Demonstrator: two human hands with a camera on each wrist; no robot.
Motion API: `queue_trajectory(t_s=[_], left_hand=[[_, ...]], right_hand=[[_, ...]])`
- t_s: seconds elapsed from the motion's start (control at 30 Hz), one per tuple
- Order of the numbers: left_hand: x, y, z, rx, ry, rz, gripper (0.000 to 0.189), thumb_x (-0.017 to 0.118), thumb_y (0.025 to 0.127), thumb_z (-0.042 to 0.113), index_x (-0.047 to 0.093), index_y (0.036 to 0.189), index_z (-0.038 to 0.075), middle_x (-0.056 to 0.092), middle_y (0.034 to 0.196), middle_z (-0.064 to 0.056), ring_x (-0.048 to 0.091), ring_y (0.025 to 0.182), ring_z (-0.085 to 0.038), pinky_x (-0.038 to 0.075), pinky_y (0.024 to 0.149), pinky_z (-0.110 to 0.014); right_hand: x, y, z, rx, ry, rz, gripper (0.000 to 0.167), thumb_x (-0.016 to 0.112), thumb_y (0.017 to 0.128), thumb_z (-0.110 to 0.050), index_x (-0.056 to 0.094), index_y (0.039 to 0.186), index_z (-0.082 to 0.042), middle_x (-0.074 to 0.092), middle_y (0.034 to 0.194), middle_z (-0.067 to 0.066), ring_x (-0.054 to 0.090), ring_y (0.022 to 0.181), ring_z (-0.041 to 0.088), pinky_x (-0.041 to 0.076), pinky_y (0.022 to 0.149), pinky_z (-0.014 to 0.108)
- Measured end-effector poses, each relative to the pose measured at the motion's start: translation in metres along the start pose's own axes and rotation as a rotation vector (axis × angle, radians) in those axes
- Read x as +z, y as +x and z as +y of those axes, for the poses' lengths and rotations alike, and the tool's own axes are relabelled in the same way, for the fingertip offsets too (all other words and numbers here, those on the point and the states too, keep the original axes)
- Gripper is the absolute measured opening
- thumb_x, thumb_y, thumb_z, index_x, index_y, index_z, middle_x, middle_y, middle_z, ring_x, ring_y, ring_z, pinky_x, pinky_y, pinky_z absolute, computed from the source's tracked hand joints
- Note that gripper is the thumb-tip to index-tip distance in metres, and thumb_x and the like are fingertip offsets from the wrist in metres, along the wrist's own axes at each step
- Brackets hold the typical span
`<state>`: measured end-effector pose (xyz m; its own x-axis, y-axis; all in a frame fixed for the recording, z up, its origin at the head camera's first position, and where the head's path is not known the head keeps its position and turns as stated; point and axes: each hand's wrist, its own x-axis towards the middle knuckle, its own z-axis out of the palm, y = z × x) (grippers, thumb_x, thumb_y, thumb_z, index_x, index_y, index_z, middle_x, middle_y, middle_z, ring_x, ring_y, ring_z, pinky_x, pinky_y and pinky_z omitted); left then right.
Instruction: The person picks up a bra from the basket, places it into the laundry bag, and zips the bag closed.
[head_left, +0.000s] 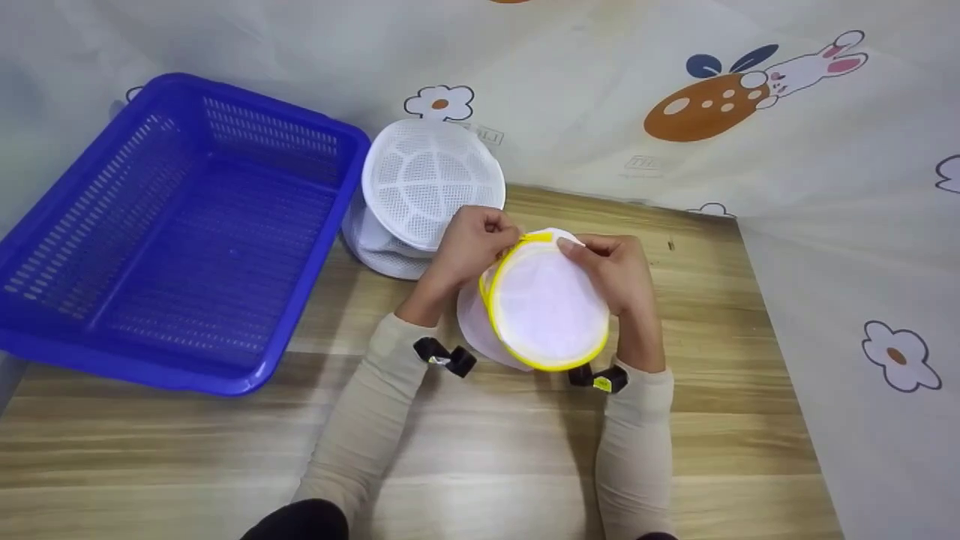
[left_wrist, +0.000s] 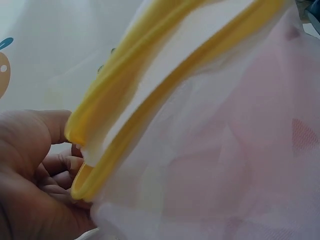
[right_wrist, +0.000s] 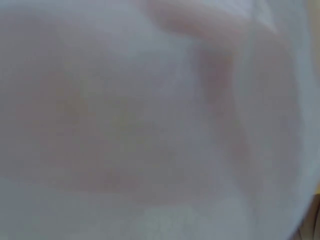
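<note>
A round white mesh laundry bag (head_left: 551, 307) with yellow edging is held up over the table, its flat round end facing the head camera. At the upper left of its rim, my left hand (head_left: 478, 244) pinches the yellow zipper edging (left_wrist: 127, 145), which stands parted in two strips in the left wrist view. With thumb and fingers, my right hand (head_left: 611, 270) grips the rim at the upper right. White cloth (right_wrist: 150, 125) fills the right wrist view, blurred, and hides most of that hand there. Part of the left fingers is hidden behind the edging.
White mesh bags (head_left: 435, 184) stand stacked behind my left hand, against the patterned wall covering (head_left: 570, 97). A large blue plastic basket (head_left: 300, 300) sits to the left on the wood-grain table (head_left: 480, 465). Another wall sheet (head_left: 847, 300) borders the table on the right.
</note>
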<state>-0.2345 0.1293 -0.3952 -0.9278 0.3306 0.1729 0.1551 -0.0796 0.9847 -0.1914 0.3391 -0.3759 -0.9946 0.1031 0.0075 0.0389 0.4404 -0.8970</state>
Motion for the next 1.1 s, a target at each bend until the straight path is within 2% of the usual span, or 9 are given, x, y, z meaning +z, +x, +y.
queue_trajectory(t_s=[0.7, 1.1], left_hand=[[-0.0012, -0.0006, 0.0014, -0.030, -0.049, 0.004, 0.021, 0.063, 0.084, -0.002, 0.061, 0.063, 0.002, 0.047, 0.052, 0.000, 0.041, 0.047, -0.009, 0.034, 0.045, -0.018], [-0.0015, -0.0002, 0.0006, -0.014, -0.060, -0.012, 0.021, 0.061, 0.083, -0.004, 0.061, 0.062, 0.001, 0.046, 0.052, 0.000, 0.039, 0.044, -0.007, 0.033, 0.043, -0.018]], right_hand=[[-0.0029, -0.0009, -0.0004, 0.014, 0.013, 0.004, 0.031, 0.075, 0.083, -0.031, 0.076, 0.098, -0.005, 0.071, 0.085, 0.012, 0.068, 0.065, 0.020, 0.055, 0.055, 0.032], [-0.0023, -0.0002, 0.0008, 0.025, 0.040, 0.003, 0.031, 0.077, 0.082, -0.030, 0.076, 0.098, -0.004, 0.071, 0.085, 0.012, 0.068, 0.065, 0.021, 0.056, 0.056, 0.034]])
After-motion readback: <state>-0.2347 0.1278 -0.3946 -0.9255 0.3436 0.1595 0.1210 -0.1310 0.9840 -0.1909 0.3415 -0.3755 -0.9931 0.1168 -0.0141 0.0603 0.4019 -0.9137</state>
